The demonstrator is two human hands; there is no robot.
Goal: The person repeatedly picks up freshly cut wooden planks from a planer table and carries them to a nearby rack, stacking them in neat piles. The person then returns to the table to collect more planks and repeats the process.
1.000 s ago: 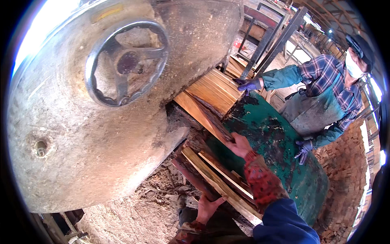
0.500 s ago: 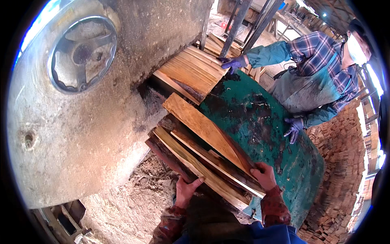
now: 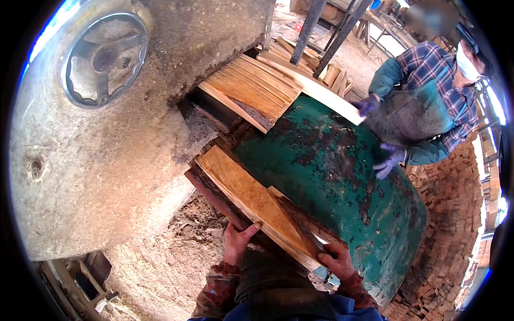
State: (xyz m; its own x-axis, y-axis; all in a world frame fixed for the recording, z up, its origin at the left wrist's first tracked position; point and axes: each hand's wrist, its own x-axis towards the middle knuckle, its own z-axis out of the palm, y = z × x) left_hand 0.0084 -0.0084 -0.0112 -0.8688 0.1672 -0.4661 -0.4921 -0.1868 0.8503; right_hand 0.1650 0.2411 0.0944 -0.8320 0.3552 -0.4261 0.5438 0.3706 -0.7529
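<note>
A wide orange wooden board (image 3: 249, 195) lies slanted on top of a small stack in front of me. My left hand (image 3: 239, 242) is closed on the stack's left side, its thumb over the board's edge and its fingers hidden below. My right hand (image 3: 337, 259) pinches the near right end of that board. Beside it, another bark-edged board (image 3: 294, 208) lies partly under the top one. Beyond, grooved boards (image 3: 251, 88) lie side by side against the machine. A co-worker's purple-gloved hand (image 3: 367, 106) is at the end of a pale board (image 3: 324, 90).
On the left stands a big machine casing (image 3: 134, 160) with a handwheel (image 3: 104, 60). The green, dark-stained table (image 3: 342, 160) spreads to the right, the co-worker's other gloved hand (image 3: 390, 159) over it. Sawdust (image 3: 155, 267) covers the floor; stacked wood blocks (image 3: 450, 203) stand at right.
The wide orange board has shifted left and down onto the stack, with my right hand moving along. The co-worker's far hand has moved right, and a pale board now reaches toward it.
</note>
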